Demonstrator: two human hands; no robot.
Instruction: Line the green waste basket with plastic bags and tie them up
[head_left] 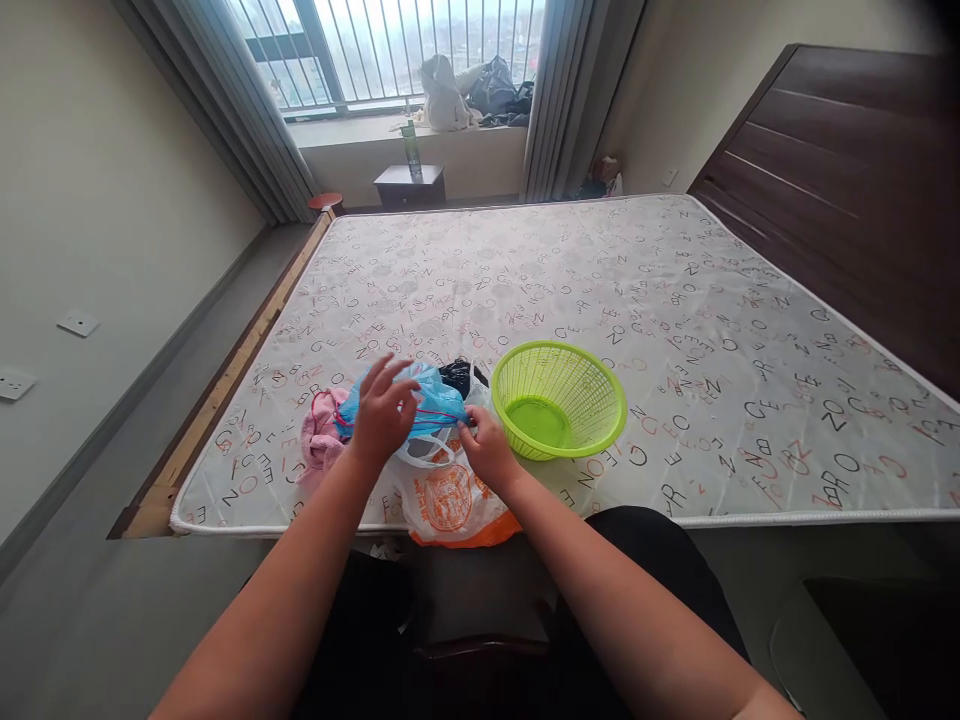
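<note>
Hiding part of the blue bag, left fingers spread apart; right fingers pinch its corner.

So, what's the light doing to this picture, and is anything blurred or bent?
Head view: daylight bleaches the scene beyond the window; head view: a dark, unfocused smudge blots the top right corner; head view: the curtains splay towards the top, probably from a tilted wide lens; head view: the blue bag shows strong colour against the pale mattress.
</note>
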